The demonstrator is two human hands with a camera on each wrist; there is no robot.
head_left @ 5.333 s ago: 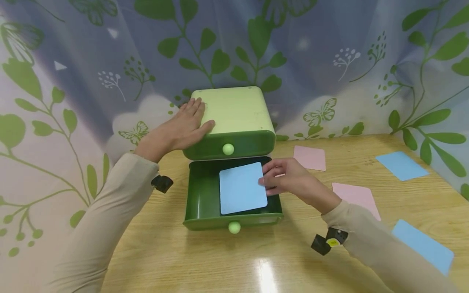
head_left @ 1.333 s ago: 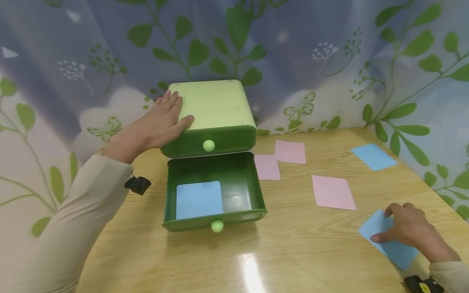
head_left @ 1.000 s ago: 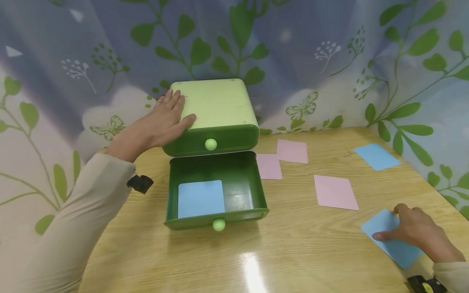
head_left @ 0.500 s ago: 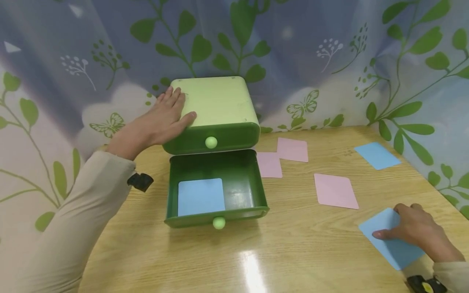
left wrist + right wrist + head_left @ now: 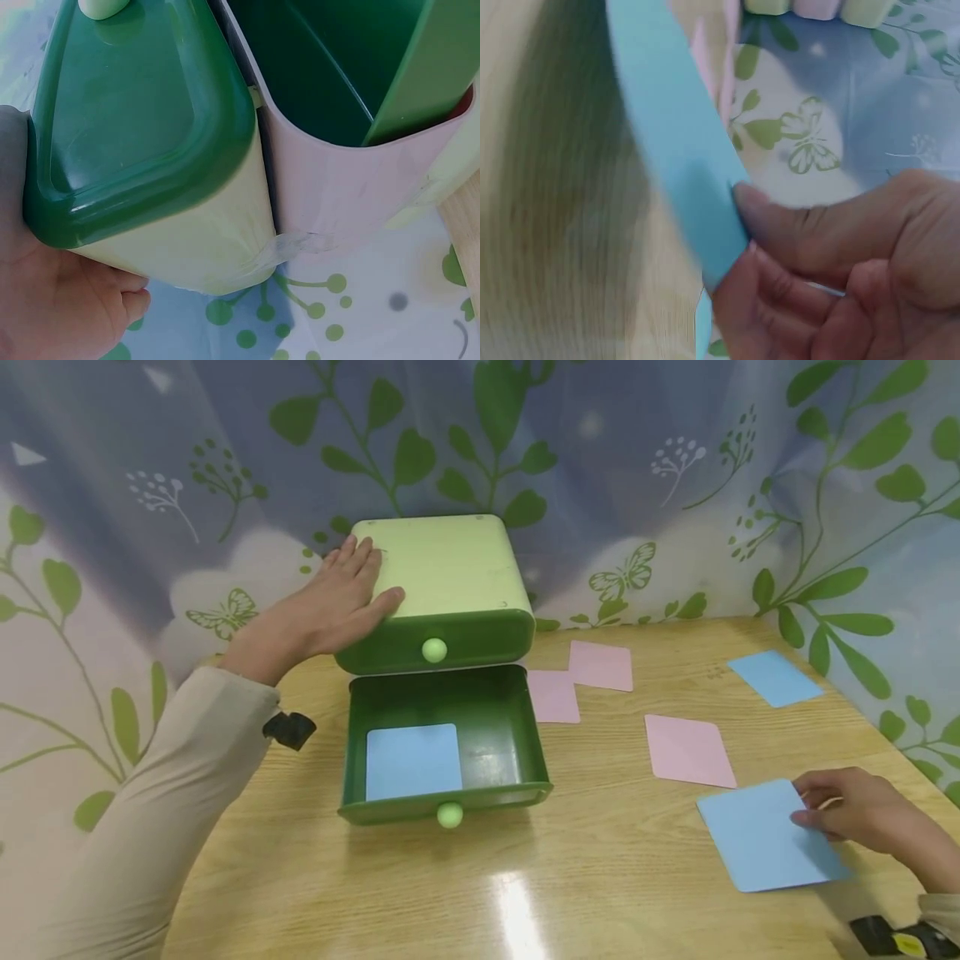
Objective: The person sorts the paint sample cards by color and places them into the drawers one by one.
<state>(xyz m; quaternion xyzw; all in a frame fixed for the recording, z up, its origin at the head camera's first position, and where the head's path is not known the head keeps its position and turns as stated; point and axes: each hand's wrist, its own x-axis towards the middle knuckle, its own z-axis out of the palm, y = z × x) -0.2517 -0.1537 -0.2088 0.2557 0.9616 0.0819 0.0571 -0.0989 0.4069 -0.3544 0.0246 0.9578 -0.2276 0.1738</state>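
Note:
In the head view my left hand rests on the top left of a small pale-green drawer cabinet, fingers straight. The left wrist view shows that hand along the cabinet's side, close to the green front of the upper drawer. Below it the lower drawer stands pulled out, with a blue square card lying at its left. At the right, my right hand pinches another blue card by its edge, tilted over the table. Thumb and fingers grip that card in the right wrist view.
Pink cards lie on the wooden table: one beside the drawer, one behind it and one further right. A blue card lies at the back right. A leaf-patterned curtain hangs behind the cabinet.
Earlier my right hand held a blue card over the lower drawer; that card now lies inside. The hand moved right to another blue card and has raised it off the table. Left hand stayed on the cabinet.

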